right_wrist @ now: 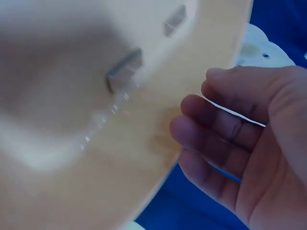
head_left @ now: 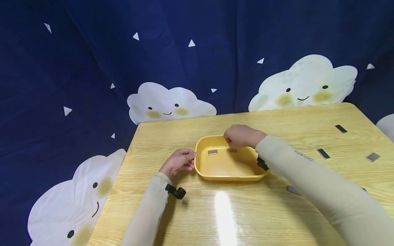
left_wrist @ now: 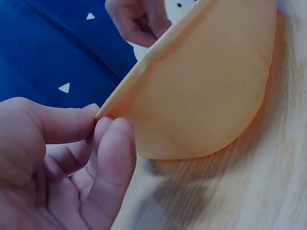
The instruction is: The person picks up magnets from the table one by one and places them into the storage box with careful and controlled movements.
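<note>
A yellow plastic tray (head_left: 227, 178) with raised walls sits on the table. My left hand (head_left: 179, 161) pinches its left rim between thumb and fingertips, as the left wrist view shows on the tray wall (left_wrist: 206, 91). Over the far wall hangs my right hand (head_left: 241, 136). In the right wrist view its fingers (right_wrist: 211, 129) are loosely bent, with nothing between them and the thumb. Two small flat rectangular pieces lie inside on the tray's floor: one grey piece (head_left: 212, 152) towards the left, and another piece (head_left: 232, 150) below the right hand.
On the wooden table's (head_left: 160, 136) right side lie several similar pieces: a far dark piece (head_left: 340, 128), a middle dark piece (head_left: 323, 153), a grey piece (head_left: 373, 157) and one piece (head_left: 293, 190) beside my right sleeve. A blue curtain (head_left: 191, 65) hangs behind.
</note>
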